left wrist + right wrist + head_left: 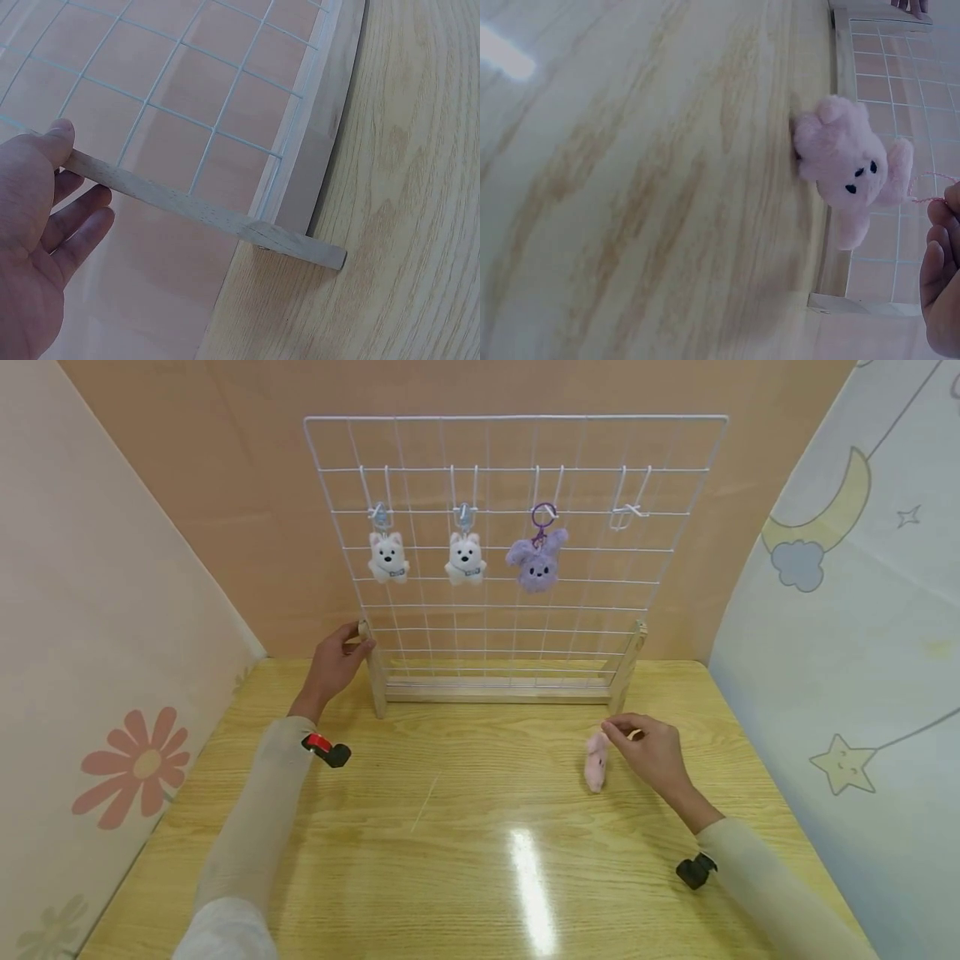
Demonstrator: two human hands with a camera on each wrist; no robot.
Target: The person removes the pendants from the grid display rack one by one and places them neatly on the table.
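Note:
My left hand (333,662) grips the top of the left wooden post (375,675) of a white wire grid rack (510,607). In the left wrist view the thumb lies on one side of that post, with the other fingers across from it. Between thumb and fingertips, my right hand (651,752) pinches the pink-and-white cord (928,199) of a pink plush keychain (595,767). The plush (847,157) hangs from the cord low over the wooden table, in front of the rack's right foot, with its long ears and dark eyes showing in the right wrist view.
Two white dog plush keychains (387,560) and a purple plush keychain (537,564) hang from hooks on the grid. A fourth hook (628,512) at the right is bare. Patterned panels (847,635) stand at both sides of the table (480,877).

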